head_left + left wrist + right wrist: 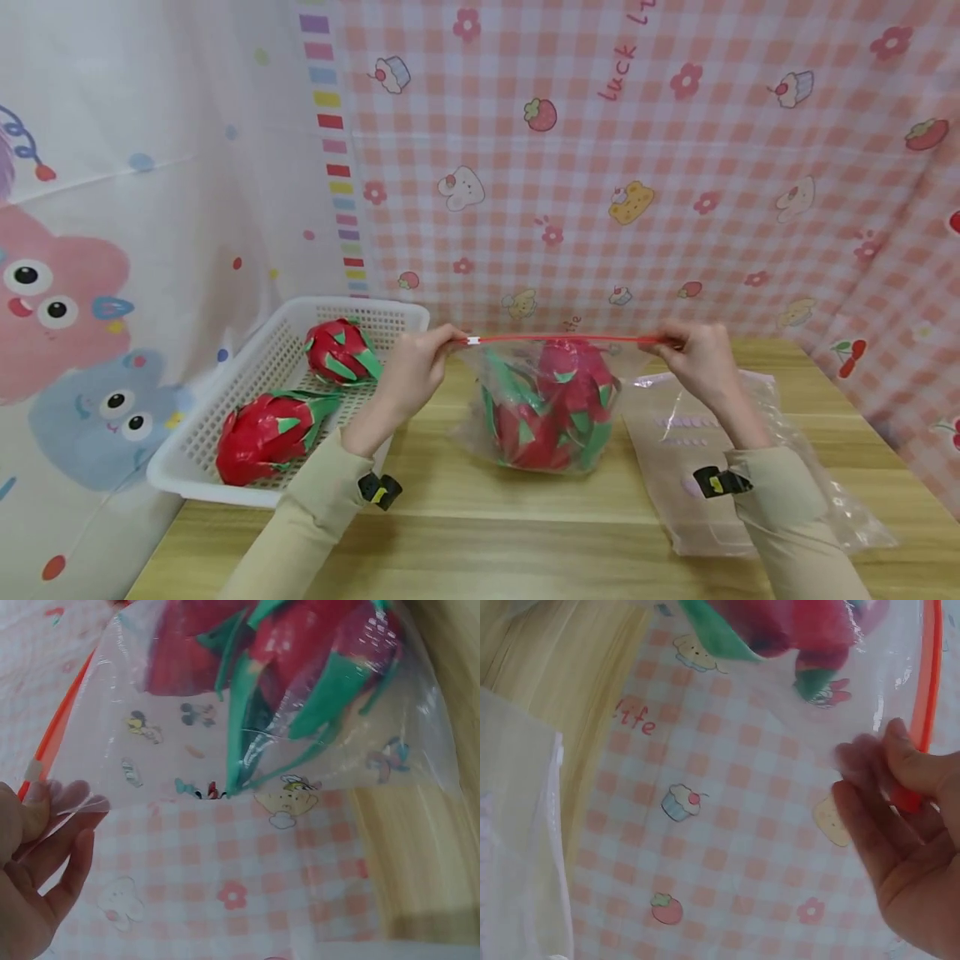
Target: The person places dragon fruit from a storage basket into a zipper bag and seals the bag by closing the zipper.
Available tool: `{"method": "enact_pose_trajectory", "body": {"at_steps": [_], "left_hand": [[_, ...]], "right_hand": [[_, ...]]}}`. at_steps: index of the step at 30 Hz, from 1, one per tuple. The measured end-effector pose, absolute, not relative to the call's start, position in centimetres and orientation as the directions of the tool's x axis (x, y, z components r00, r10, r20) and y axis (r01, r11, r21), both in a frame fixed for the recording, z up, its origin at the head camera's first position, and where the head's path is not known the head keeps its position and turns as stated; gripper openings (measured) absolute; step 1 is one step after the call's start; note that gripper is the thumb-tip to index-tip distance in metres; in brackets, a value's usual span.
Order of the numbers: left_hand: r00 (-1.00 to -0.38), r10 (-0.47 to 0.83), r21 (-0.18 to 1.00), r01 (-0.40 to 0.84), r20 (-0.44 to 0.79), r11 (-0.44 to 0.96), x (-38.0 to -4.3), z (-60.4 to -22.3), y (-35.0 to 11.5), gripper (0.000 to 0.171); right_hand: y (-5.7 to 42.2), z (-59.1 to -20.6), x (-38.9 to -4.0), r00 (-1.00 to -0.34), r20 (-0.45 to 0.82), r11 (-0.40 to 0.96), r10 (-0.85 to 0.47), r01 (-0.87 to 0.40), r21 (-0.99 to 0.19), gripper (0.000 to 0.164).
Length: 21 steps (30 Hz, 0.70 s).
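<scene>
A clear zip bag (468,417) with a red zip strip hangs between my hands, its top edge stretched straight. Inside it are red and green dragon fruits (577,375). My left hand (416,362) pinches the top left corner, beside the white slider (473,341). With thumb and fingers my right hand (697,358) pinches the right end of the strip. In the left wrist view the left hand (45,855) holds the film between thumb and fingers. The right wrist view shows the right hand (907,825) gripping the bag's corner at the red strip.
To the left stands a white perforated basket (168,479) with two dragon fruits (270,433) in it. Another clear bag (697,500) lies flat on the wooden table (495,550), under the right forearm. A checked cloth (480,150) hangs behind the table.
</scene>
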<state>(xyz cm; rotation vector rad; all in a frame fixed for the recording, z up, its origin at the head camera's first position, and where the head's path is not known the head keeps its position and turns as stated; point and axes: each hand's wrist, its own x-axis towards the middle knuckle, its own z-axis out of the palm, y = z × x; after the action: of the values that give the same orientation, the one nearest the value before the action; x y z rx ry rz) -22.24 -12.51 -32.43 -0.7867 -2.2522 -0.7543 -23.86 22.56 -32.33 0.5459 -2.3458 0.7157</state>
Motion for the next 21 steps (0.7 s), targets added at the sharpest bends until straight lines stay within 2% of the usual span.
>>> {"method": "enact_pose_trajectory", "body": {"at_steps": [2, 3, 7, 9, 11, 13, 16, 19, 21], "left_hand": [[-0.589, 0.357, 0.244, 0.704, 0.725, 0.667, -21.9, -32.4, -12.4, 0.009], [-0.576, 0.366, 0.221, 0.707, 0.731, 0.672, -21.7, -32.5, -12.3, 0.009], [-0.532, 0.386, 0.154, 0.713, 0.754, 0.684, -21.3, -32.6, -12.2, 0.009], [-0.512, 0.394, 0.126, 0.716, 0.763, 0.686, -21.2, -32.7, -12.2, 0.009], [-0.487, 0.405, 0.099, 0.724, 0.774, 0.682, -21.1, -32.8, -12.2, 0.01], [-0.465, 0.413, 0.073, 0.728, 0.783, 0.682, -21.1, -32.8, -12.2, 0.011], [-0.44, 0.417, 0.048, 0.732, 0.795, 0.68, -21.1, -32.8, -12.1, 0.011], [-0.414, 0.416, 0.022, 0.73, 0.81, 0.683, -21.1, -32.9, -12.0, 0.01], [-0.392, 0.417, -0.003, 0.725, 0.82, 0.688, -21.1, -32.9, -12.0, 0.01]], "right_hand": [[22.6, -31.9, -23.3, -0.76, 0.611, 0.787, -0.222, -0.509, -0.347, 0.001], [22.5, -31.5, -22.9, -0.794, 0.564, 0.808, -0.228, -0.477, -0.346, 0.004], [21.1, -28.9, -20.7, -0.923, 0.309, 0.904, -0.231, -0.321, -0.282, 0.034], [19.7, -27.7, -19.7, -0.939, 0.244, 0.929, -0.242, -0.297, -0.222, 0.047], [18.0, -27.2, -19.3, -0.903, 0.304, 0.912, -0.303, -0.367, -0.183, 0.052], [16.0, -27.4, -19.4, -0.796, 0.454, 0.852, -0.401, -0.506, -0.135, 0.05], [12.8, -28.6, -20.3, -0.521, 0.662, 0.699, -0.538, -0.715, 0.006, 0.049], [10.0, -30.0, -21.1, -0.265, 0.764, 0.567, -0.588, -0.809, 0.156, 0.046], [8.7, -30.7, -21.4, -0.161, 0.794, 0.52, -0.586, -0.826, 0.217, 0.044]]}}
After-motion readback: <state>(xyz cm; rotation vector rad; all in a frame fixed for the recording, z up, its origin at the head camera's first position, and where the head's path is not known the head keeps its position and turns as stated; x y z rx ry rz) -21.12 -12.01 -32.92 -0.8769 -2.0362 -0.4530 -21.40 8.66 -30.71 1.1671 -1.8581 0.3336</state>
